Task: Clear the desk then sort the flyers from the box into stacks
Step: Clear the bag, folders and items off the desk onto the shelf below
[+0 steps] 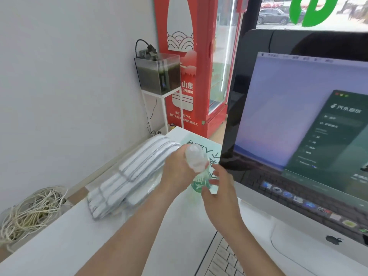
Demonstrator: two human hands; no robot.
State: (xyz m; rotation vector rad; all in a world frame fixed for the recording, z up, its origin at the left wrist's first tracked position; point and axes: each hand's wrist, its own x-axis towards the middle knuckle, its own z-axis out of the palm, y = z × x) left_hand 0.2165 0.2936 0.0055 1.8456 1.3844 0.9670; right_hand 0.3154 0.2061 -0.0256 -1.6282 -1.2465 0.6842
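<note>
My left hand [175, 170] grips a clear plastic bottle with a pale cap [196, 157], raised above the white desk [79, 236]. Its greenish lower part shows between my hands. My right hand [217, 188] is beside the bottle's lower end, with its fingers loosely spread and their tips at the bottle; I cannot tell whether it grips. A light green printed sheet [201, 144] lies flat on the desk behind the bottle. No box is in view.
A bag of folded white cloths with grey trim [131, 176] lies on the desk's left side. A large computer monitor [298, 126] stands at right, with a keyboard [223, 259] below. A coil of pale cord [29, 212] sits beyond the desk's left edge. A small tank [159, 74] and red cooler [191, 56] stand behind.
</note>
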